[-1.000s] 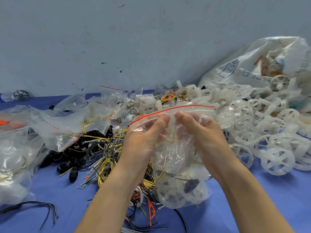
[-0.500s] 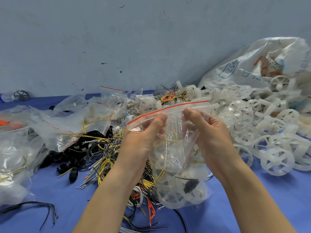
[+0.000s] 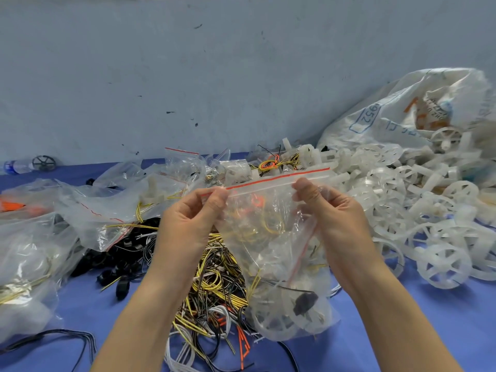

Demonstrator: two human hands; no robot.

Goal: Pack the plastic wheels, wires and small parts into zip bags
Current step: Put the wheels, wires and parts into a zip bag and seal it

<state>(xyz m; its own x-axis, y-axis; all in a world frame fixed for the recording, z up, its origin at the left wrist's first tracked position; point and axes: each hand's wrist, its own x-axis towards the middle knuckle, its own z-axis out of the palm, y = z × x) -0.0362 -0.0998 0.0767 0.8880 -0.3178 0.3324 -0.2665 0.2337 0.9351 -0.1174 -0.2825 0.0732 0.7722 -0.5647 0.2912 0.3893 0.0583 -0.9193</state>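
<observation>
A clear zip bag (image 3: 279,253) with a red-lined top strip hangs in front of me above the table. Through it I see white plastic wheels, yellow wire and a small black part at the bottom. My left hand (image 3: 188,226) pinches the left end of the zip strip between thumb and fingers. My right hand (image 3: 335,218) pinches the strip further right. A tangle of yellow, black, white and orange wires (image 3: 212,294) lies under the bag. White plastic wheels (image 3: 418,226) are heaped on the right.
Filled and empty zip bags (image 3: 88,210) lie at the left on the blue table cover (image 3: 429,331). A large white sack (image 3: 402,114) leans on the wall at the right. A black wheel (image 3: 43,163) and a bottle sit far left by the wall.
My hands have slid apart along the zip strip, the left toward its left end and the right toward the right. The strip now looks flat and pressed together between them.
</observation>
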